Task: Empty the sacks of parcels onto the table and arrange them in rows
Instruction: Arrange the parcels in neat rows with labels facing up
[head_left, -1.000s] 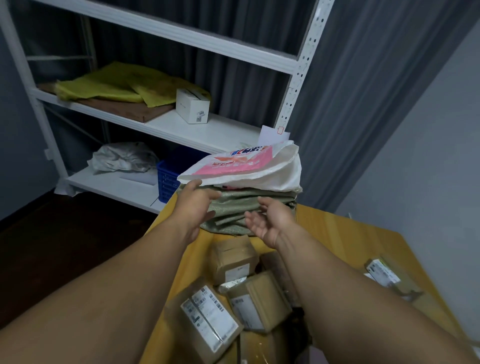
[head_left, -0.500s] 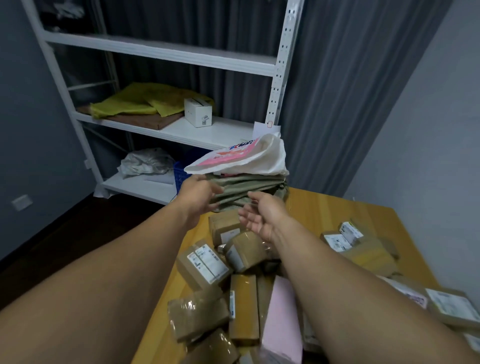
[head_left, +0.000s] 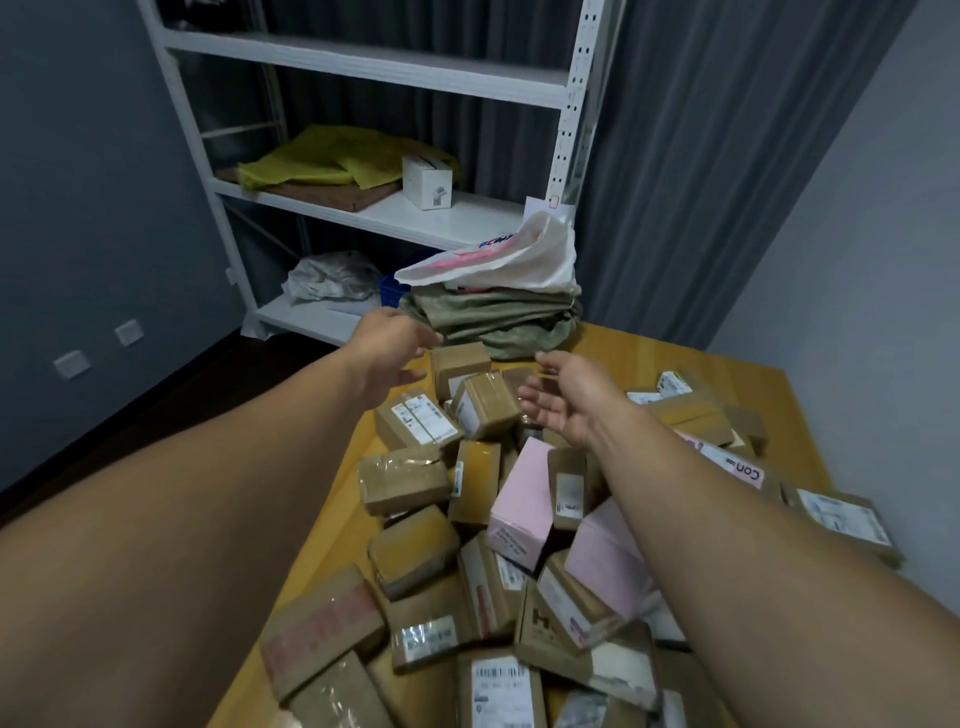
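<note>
A loose heap of brown cardboard parcels (head_left: 483, 410) and pink boxes (head_left: 524, 493) covers the yellow wooden table (head_left: 727, 358). At the table's far end lie folded empty sacks: olive-green ones (head_left: 498, 322) with a white and pink sack (head_left: 498, 260) on top. My left hand (head_left: 389, 353) hovers open just in front of the green sacks, not touching them. Above a tilted brown parcel my right hand (head_left: 566, 395) is open too, palm turned inward, holding nothing.
A white metal shelving unit (head_left: 566, 130) stands behind the table, holding yellow bags (head_left: 322, 161), a white box (head_left: 428, 182), a crumpled white sack (head_left: 332, 275) and a blue crate (head_left: 389, 291). Grey curtains hang behind. Dark floor lies left of the table.
Both hands have drawn back from the folded sacks toward me, over the parcels. The view has tilted down, showing far more of the parcel heap.
</note>
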